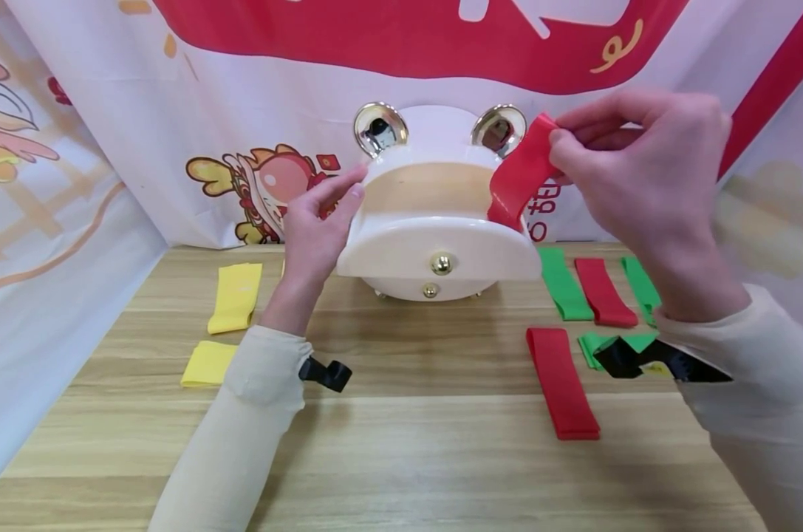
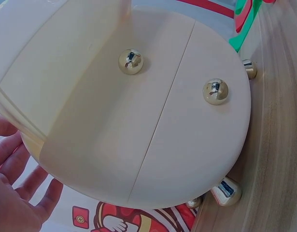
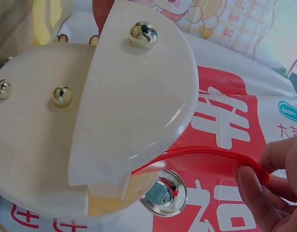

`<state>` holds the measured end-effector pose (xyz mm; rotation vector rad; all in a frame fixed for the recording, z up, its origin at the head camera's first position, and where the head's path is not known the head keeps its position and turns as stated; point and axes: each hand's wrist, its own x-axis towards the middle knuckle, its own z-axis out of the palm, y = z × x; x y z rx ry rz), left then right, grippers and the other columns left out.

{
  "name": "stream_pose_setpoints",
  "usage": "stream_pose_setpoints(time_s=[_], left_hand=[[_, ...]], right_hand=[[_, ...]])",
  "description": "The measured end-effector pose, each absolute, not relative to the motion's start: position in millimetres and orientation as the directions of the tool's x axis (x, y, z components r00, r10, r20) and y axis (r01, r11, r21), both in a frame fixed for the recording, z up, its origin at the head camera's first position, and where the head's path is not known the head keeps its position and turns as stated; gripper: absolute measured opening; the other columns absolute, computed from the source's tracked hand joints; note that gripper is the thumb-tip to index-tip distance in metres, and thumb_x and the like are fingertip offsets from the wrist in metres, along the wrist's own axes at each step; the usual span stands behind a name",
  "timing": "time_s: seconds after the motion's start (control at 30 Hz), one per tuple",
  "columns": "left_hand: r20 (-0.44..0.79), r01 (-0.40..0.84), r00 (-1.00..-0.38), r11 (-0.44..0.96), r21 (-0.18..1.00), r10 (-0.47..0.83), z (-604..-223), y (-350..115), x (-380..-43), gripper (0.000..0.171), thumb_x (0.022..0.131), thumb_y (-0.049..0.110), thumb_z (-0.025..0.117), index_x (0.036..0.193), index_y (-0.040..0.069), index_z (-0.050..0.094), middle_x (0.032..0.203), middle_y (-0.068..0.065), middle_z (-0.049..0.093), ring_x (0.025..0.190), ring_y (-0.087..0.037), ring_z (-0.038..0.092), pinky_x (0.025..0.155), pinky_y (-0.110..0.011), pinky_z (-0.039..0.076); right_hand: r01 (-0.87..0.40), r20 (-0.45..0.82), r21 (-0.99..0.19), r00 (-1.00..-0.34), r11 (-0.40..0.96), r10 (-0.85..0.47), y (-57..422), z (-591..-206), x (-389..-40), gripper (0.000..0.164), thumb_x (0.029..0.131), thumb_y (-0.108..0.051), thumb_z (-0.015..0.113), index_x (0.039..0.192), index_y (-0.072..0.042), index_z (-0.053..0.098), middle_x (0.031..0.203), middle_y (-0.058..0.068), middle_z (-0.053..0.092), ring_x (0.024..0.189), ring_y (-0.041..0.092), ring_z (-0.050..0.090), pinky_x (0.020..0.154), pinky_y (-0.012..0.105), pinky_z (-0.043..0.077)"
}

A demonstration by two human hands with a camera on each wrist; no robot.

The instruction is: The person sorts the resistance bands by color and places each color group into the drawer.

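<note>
A white rounded cabinet [image 1: 388, 288] with gold knobs and two round gold ears stands at the back of the table. Its upper drawer [image 1: 388, 247] is pulled out. My right hand [image 1: 647, 162] pinches one end of a folded red elastic band [image 1: 522, 177] between thumb and fingers. The band's other end hangs into the drawer's right side; in the right wrist view the band [image 3: 201, 157] stretches from the drawer to my fingertips. My left hand [image 1: 318, 233] is at the drawer's left side, fingers extended by its edge; whether they press on it cannot be told.
Folded yellow bands [image 1: 235, 299] lie at left on the wooden table [image 1: 401, 458]. At right lie green bands [image 1: 566, 284], a red band [image 1: 603, 292] and a nearer red one [image 1: 562, 384]. Printed cloth [image 1: 108, 103] hangs behind and beside the table.
</note>
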<state>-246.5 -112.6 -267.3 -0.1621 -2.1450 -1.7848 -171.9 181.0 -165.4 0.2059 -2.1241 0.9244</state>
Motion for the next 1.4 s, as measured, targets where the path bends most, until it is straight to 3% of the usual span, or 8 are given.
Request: stream_pose_setpoints(time_s=[0.13,0.37,0.63,0.97,1.4], left_hand=[[0.330,0.300,-0.935,0.206,0.932,-0.131,-267,-112,-247,0.031,0.104,0.039,0.069,0.133,0.033,0.075,0.139,0.009,0.073,0.129,-0.006,0.062,0.096,-0.025,0.060],[0.329,0.300,-0.936,0.201,0.932,-0.128,-267,-113,-247,0.031,0.104,0.038,0.069,0.133,0.032,0.075,0.139,0.009,0.072,0.129,-0.006,0.061,0.097,-0.026,0.060],[0.329,0.302,-0.936,0.198,0.933,-0.123,-267,-113,-246,0.031,0.104,0.038,0.068,0.134,0.031,0.075,0.140,0.009,0.072,0.130,-0.007,0.061,0.101,-0.029,0.059],[0.329,0.301,-0.937,0.207,0.931,-0.117,-267,-114,-247,0.032,0.104,0.040,0.068,0.134,0.033,0.075,0.141,0.009,0.071,0.130,-0.007,0.061,0.101,-0.030,0.060],[0.332,0.300,-0.936,0.229,0.926,-0.118,-267,-114,-247,0.032,0.104,0.041,0.068,0.135,0.034,0.074,0.142,0.011,0.071,0.132,-0.006,0.060,0.107,-0.034,0.059]], right_hand=[[-0.400,0.703,-0.551,-0.695,0.732,0.149,177,-168,-174,0.033,0.093,-0.043,0.079,0.116,-0.019,0.084,0.110,0.008,0.083,0.086,-0.005,0.073,0.085,0.008,0.056],[-0.330,0.647,-0.551,-0.748,0.767,0.144,164,-172,-175,0.036,0.096,-0.045,0.075,0.120,-0.019,0.082,0.115,0.006,0.082,0.102,0.020,0.079,0.089,0.010,0.056],[-0.275,0.526,-0.606,-0.842,0.747,0.117,149,-175,-180,0.036,0.097,-0.043,0.075,0.119,-0.015,0.082,0.111,0.010,0.082,0.095,0.022,0.078,0.077,0.009,0.053],[-0.176,0.284,-0.652,-0.959,0.738,0.022,122,-166,-186,0.031,0.096,-0.036,0.076,0.121,-0.018,0.082,0.114,0.005,0.079,0.107,0.020,0.068,0.078,0.028,0.062],[-0.166,0.182,-0.637,-0.981,0.753,-0.062,97,-162,-192,0.023,0.094,-0.036,0.080,0.109,-0.019,0.085,0.107,0.005,0.079,0.113,0.021,0.059,0.081,0.035,0.057]])
